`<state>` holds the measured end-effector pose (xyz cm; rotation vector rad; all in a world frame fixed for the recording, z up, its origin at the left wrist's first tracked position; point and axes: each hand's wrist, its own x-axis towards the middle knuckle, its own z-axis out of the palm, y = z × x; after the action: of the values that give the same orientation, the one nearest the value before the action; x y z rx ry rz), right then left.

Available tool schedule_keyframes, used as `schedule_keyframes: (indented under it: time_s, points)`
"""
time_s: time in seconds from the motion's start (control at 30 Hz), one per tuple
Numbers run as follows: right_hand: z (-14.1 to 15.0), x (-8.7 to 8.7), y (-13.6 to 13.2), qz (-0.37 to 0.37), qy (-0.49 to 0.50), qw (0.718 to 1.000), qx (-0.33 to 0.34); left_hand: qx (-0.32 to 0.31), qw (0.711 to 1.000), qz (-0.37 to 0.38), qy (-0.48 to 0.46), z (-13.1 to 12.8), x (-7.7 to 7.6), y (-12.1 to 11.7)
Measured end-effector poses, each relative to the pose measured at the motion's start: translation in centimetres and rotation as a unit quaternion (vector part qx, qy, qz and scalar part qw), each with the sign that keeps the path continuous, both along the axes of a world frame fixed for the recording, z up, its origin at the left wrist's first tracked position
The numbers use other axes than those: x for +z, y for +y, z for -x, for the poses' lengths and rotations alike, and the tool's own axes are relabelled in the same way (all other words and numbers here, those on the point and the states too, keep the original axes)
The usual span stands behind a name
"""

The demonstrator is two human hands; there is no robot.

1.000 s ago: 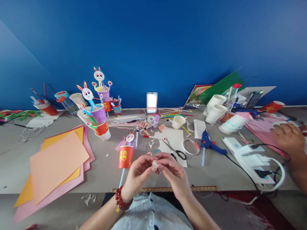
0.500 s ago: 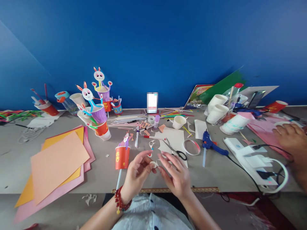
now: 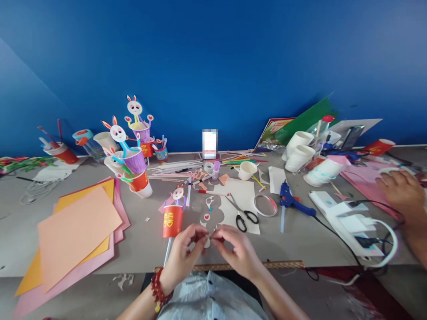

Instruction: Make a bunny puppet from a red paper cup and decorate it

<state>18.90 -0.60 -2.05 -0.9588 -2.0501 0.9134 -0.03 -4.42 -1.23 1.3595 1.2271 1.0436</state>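
Note:
Close to the table's front edge, my left hand [image 3: 190, 245] pinches a small white paper piece [image 3: 207, 243] between thumb and fingers. My right hand [image 3: 235, 247] has its thumb and fingertips closed on the piece's other edge. Just beyond the fingers lies a small white paper round with a red heart [image 3: 207, 217]. A red paper cup [image 3: 172, 222], with a white bunny face [image 3: 178, 193] rising above its rim, is left of my hands. Black-handled scissors [image 3: 246, 218] rest on a cut white paper sheet [image 3: 238, 193] at the right.
Stacked coloured paper [image 3: 80, 235] lies left, near finished bunny cups [image 3: 135, 162]. To the right are a tape roll [image 3: 265, 205], a blue glue gun [image 3: 295, 202] and a corded power strip [image 3: 345, 222]. Another person's hand [image 3: 398, 189] rests at the far right.
Both hands have moved slightly down and closer together. My right hand's spread fingers have closed in at the paper piece. The heart round and scissors handles are now uncovered.

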Motion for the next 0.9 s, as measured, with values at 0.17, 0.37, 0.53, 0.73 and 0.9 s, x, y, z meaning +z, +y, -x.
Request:
schedule_keyframes:
  time_s: [0.17,0.37,0.53,0.73,0.9]
  points:
    - [1.0,-1.5,3.2,-0.069,-0.241,0.965,-0.071,0.046,0.998,0.012,-0.043,0.3,-0.7,0.0]
    - [3.1,-2.4,4.7,-0.086,-0.335,0.936,-0.071,0.045,0.982,0.040,-0.178,-0.2,-0.4,0.4]
    - [2.7,-2.8,4.9,-0.061,-0.243,0.964,-0.088,0.027,0.937,0.146,-0.318,-0.7,-0.4,0.6]
    - [1.1,-0.8,3.4,-0.081,-0.016,0.995,-0.056,0.017,0.907,0.215,-0.362,-1.6,-1.0,1.2]
    - [0.2,1.3,1.4,-0.165,0.013,0.986,-0.020,0.015,0.899,0.223,-0.376,-2.7,-0.8,1.7]
